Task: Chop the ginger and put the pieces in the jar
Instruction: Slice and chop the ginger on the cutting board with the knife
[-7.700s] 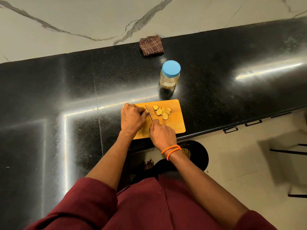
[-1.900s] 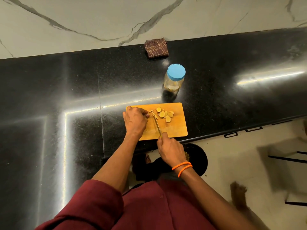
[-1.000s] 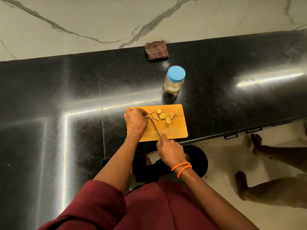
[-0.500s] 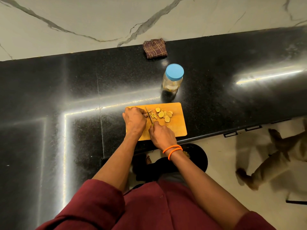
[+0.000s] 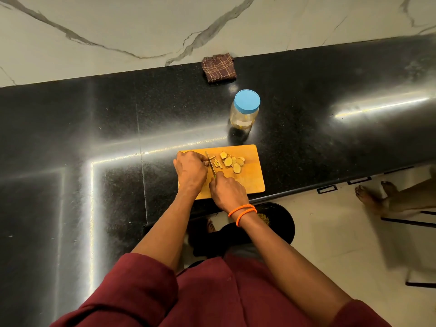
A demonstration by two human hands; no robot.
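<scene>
Head view: left hand (image 5: 190,169) curled, pinning ginger (image 5: 207,163) at board (image 5: 252,180) centre frame. Right hand (image 5: 226,190) wrapped round knife (image 5: 210,162), blade just beside left fingertips; slip likely nicks them. Slices (image 5: 232,161) loose right of blade. Jar (image 5: 245,109) above board, lid on.

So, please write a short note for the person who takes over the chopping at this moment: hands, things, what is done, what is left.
Left hand: curled over the ginger being cut; that piece is mostly hidden under it.
Right hand: grip on the knife, blade down at the left fingertips.
Cutting board: round slices and a few thin sticks lie right of the blade.
Jar: behind the board, blue lid on.
Done: slicing, some sticks.
Left: chop the remaining slices, open the jar, put the pieces in.
</scene>
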